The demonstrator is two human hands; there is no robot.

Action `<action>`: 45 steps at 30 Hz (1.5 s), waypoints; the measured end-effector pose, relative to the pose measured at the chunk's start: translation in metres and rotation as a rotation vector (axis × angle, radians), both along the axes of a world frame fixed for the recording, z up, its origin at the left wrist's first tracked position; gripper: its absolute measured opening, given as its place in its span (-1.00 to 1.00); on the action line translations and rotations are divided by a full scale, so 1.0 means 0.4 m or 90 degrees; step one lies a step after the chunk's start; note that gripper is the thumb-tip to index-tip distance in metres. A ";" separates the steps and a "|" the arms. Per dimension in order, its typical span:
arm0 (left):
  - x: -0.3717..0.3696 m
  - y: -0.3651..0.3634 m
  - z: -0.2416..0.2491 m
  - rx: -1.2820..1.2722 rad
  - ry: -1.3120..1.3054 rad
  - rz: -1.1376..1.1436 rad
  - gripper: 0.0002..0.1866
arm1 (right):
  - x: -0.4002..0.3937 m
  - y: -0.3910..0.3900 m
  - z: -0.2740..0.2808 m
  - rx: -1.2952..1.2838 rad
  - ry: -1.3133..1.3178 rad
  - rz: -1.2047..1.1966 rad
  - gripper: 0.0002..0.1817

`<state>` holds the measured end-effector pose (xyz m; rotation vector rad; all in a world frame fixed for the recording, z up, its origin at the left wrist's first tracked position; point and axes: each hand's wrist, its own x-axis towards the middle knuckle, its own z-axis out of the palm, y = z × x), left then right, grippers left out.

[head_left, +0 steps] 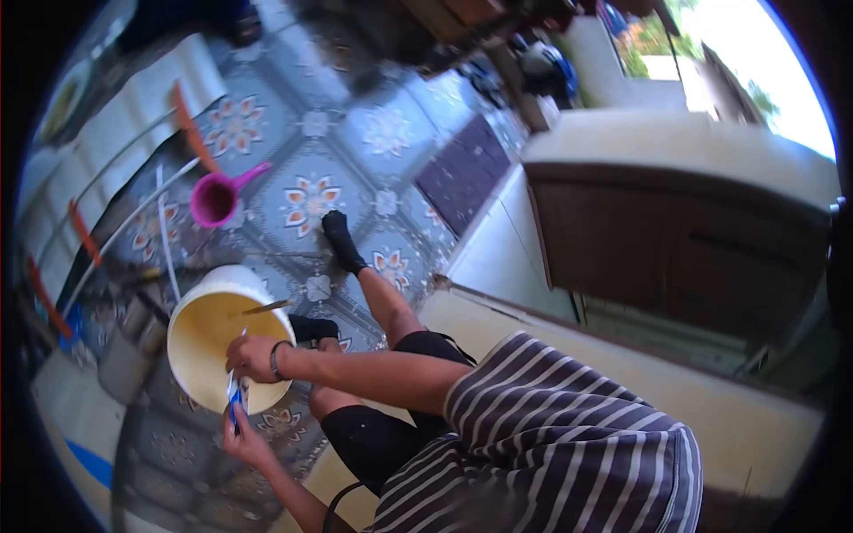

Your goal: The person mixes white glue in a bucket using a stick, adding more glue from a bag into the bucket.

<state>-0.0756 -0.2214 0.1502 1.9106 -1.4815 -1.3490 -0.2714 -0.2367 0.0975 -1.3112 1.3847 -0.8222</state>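
Note:
A small blue-and-white packet [235, 391] is held between my two hands, over the near rim of a large cream bucket [203, 355]. My left hand [245, 442] grips its lower end from below. My right hand [258, 357], with a dark band at the wrist, is closed at the packet's upper end, its fingertips partly hidden. A brown stick-like tool [267, 307] leans across the bucket's far rim, its lower part inside. What lies at the bottom of the bucket is too blurred to tell.
A magenta dipper [214, 201] lies on the patterned tile floor [306, 200] beyond the bucket. Bent pale rods with orange strips [188, 129] lie at the left. A dark mat [464, 173] is on the floor near a brown panel [675, 240] at the right.

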 end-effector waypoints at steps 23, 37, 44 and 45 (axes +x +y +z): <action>-0.008 0.015 -0.081 0.266 -0.053 0.101 -0.36 | -0.355 0.981 -0.038 0.693 0.115 -0.627 -0.46; -0.229 0.112 -0.140 0.350 -0.046 0.015 -0.36 | -0.298 1.035 -0.082 0.817 -0.344 -0.750 0.02; -0.287 0.115 -0.159 0.378 -0.029 -0.009 -0.35 | -0.364 1.061 0.010 0.834 -0.546 -0.769 0.06; -0.296 0.118 -0.165 0.381 -0.027 -0.010 -0.35 | -0.367 1.063 0.014 0.838 -0.570 -0.765 0.06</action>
